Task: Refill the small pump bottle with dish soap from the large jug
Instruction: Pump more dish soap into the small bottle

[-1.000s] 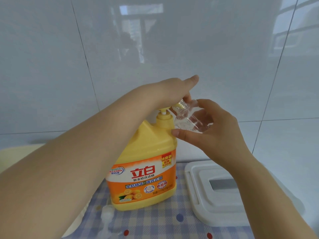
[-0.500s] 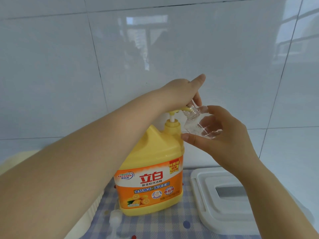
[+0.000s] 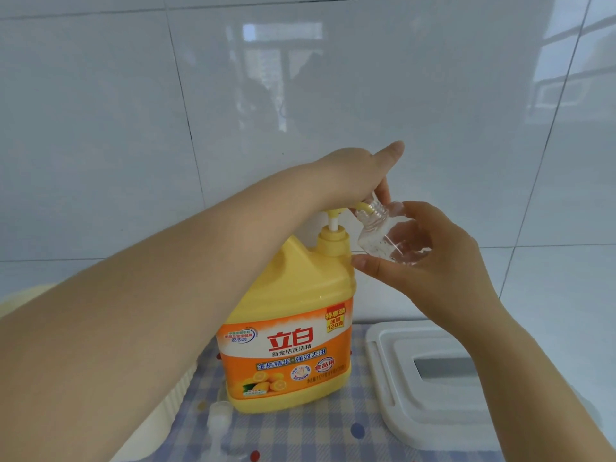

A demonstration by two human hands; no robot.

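While the left hand (image 3: 361,171) presses the big yellow plastic soap jug's (image 3: 293,315) pump, the right hand (image 3: 430,258) grips the small clear plastic bottle (image 3: 388,240) at its spout; only a little soap lies inside, so most filling remains.

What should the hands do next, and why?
Probably press the pump down with the left hand. The nozzle already sits in the mouth of the tilted little bottle held by the right hand, and the bottle looks mostly empty.

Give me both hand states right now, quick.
Left hand: presses the jug's pump head; grip hidden, cannot tell.
Right hand: holds the small clear bottle at the nozzle.
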